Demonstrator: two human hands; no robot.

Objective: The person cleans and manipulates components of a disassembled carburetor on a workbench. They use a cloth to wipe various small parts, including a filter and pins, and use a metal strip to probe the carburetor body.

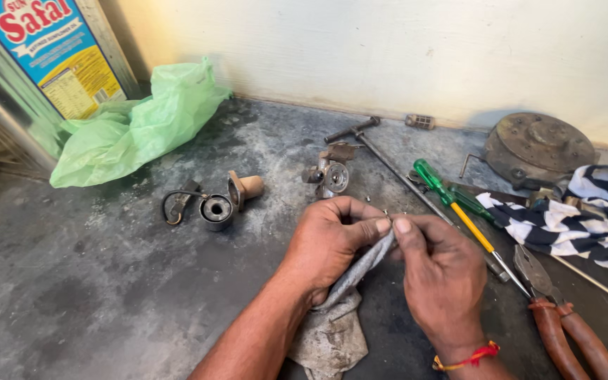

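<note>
Both our hands pinch a grey rag (350,281): left hand (332,243) and right hand (441,271) closed, fingertips meeting over a tiny part, just before the green-handled screwdriver (452,204).

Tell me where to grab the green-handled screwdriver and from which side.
Grip the green-handled screwdriver by its green handle, coming from above on the wall side. The handle is its thickest part and lies bare there, while pliers and a striped cloth crowd the shaft.
</note>
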